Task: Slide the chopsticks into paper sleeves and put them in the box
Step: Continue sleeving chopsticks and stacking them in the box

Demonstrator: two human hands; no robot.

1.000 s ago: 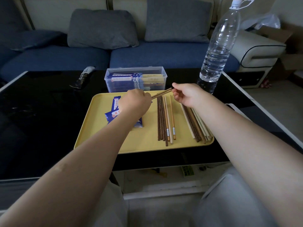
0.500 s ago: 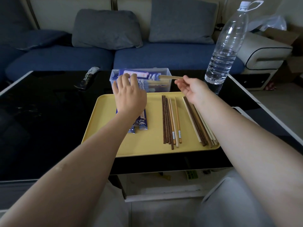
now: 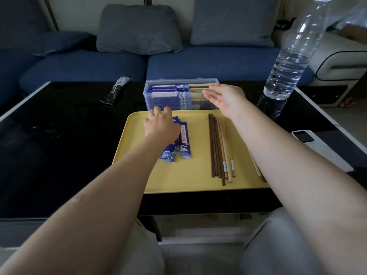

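We sit at a black glass table (image 3: 59,147) before a blue sofa (image 3: 208,62). Our right hand (image 3: 226,99), fingers now released and holding nothing, hovers at the clear box (image 3: 164,100) in the upper middle; half a second ago it pinched chopsticks there. Our left hand (image 3: 160,126) has dropped onto the blue paper sleeves (image 3: 183,143), whose small print we cannot read, fingers hidden. Loose chopsticks (image 3: 219,147) lie on the yellow tray (image 3: 194,181). A water bottle (image 3: 288,62) stands upper right.
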